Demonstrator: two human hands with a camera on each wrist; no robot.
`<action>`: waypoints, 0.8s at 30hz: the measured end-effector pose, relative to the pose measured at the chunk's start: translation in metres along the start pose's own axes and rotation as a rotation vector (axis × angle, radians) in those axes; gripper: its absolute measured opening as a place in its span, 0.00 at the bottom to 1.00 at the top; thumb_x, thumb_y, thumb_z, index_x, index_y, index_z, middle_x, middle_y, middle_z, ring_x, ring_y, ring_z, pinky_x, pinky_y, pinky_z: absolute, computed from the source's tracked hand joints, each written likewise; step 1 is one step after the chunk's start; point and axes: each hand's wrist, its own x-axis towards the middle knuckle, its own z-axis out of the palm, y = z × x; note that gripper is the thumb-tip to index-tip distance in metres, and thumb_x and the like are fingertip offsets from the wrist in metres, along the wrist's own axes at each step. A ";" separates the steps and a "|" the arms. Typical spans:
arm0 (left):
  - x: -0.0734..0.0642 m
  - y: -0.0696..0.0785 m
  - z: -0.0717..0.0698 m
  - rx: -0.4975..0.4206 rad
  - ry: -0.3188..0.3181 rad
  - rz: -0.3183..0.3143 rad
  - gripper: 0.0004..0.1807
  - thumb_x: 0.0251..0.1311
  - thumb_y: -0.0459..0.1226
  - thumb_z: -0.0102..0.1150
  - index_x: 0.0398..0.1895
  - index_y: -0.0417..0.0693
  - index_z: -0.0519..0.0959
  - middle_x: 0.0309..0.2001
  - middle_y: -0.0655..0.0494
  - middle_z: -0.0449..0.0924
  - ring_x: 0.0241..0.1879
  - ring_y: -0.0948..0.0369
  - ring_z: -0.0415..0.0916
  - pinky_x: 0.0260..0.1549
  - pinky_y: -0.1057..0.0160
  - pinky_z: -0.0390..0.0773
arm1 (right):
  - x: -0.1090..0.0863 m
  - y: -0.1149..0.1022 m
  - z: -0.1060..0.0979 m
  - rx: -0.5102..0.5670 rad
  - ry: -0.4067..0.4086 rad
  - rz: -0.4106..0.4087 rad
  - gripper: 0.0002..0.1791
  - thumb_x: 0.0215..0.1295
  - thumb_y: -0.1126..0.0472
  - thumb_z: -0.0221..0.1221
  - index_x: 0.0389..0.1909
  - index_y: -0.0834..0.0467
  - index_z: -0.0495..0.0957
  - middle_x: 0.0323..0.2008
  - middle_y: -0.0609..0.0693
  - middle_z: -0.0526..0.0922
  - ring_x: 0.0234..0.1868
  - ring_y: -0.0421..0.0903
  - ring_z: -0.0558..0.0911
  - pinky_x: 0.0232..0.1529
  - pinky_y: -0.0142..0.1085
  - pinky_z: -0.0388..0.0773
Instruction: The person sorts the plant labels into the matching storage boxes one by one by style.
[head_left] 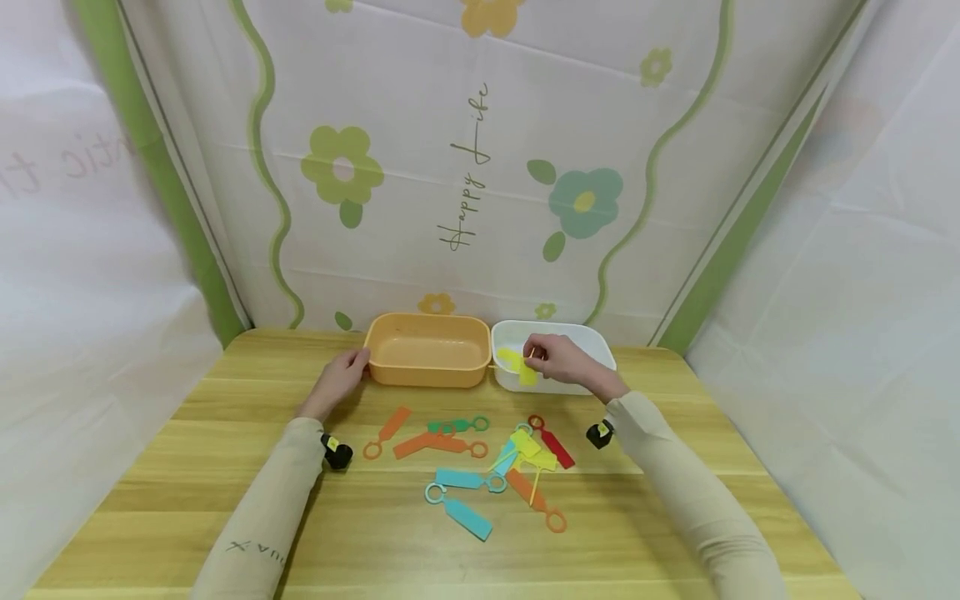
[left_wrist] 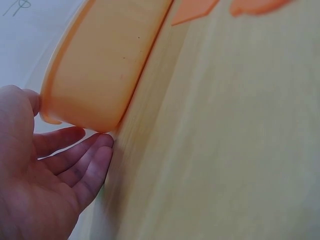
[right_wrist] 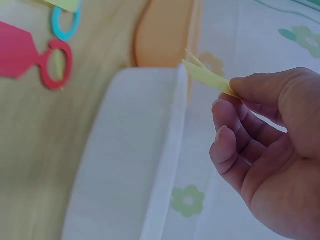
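Note:
My left hand (head_left: pixel 341 382) holds the left end of an orange plastic bin (head_left: pixel 427 377). In the left wrist view the thumb is at the bin's rim and the fingertips lie against its outer wall. Over the white bin (head_left: pixel 603 346), my right hand (head_left: pixel 562 361) pinches a thin yellow tag (right_wrist: pixel 210 79) between thumb and fingers. More yellow (head_left: pixel 508 359) shows beside it; I cannot tell whether that piece is held too. Several loose tags lie in front of the bins, among them a red tag (head_left: pixel 557 447), yellow tags (head_left: pixel 527 443) and a green tag (head_left: pixel 456 426).
The two bins stand side by side against a printed cloth backdrop (head_left: pixel 405 217). Nearer on the wooden table (head_left: pixel 360 542) are a blue tag (head_left: pixel 468 518) and an orange tag (head_left: pixel 527 490). Cloth walls rise at both sides.

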 end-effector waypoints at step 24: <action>0.001 -0.002 0.000 0.012 -0.006 -0.009 0.35 0.76 0.57 0.29 0.66 0.40 0.69 0.58 0.39 0.76 0.57 0.47 0.74 0.59 0.47 0.72 | -0.005 0.065 -0.033 0.021 0.040 0.203 0.05 0.69 0.61 0.57 0.40 0.59 0.76 0.29 0.58 0.82 0.25 0.55 0.82 0.21 0.37 0.77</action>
